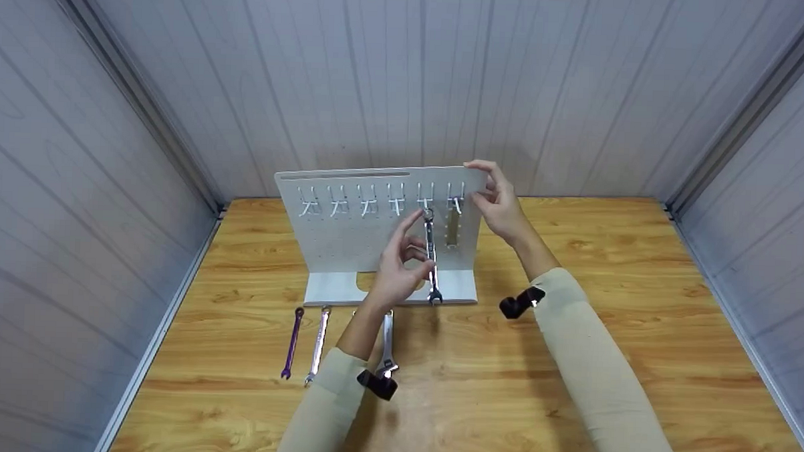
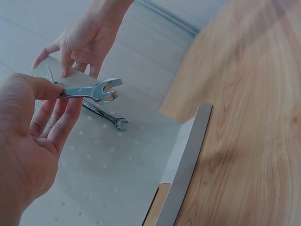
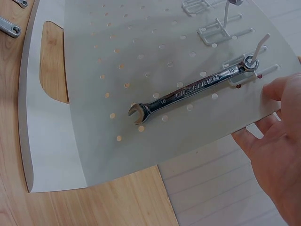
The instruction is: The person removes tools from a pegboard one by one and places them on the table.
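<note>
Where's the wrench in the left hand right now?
In the head view the wrench sits mid-frame against the pegboard, pinched by the left hand, its ring end at the second hook from the right.

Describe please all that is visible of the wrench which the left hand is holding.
The wrench is a small combination wrench of shiny, chrome-looking metal, with an open jaw at one end and a ring at the other. The left hand pinches its shank between thumb and fingers. In the head view it hangs roughly upright before the white pegboard, ring end up at a hook, open end down near the board's base. Small stamped marks are unreadable.
</note>
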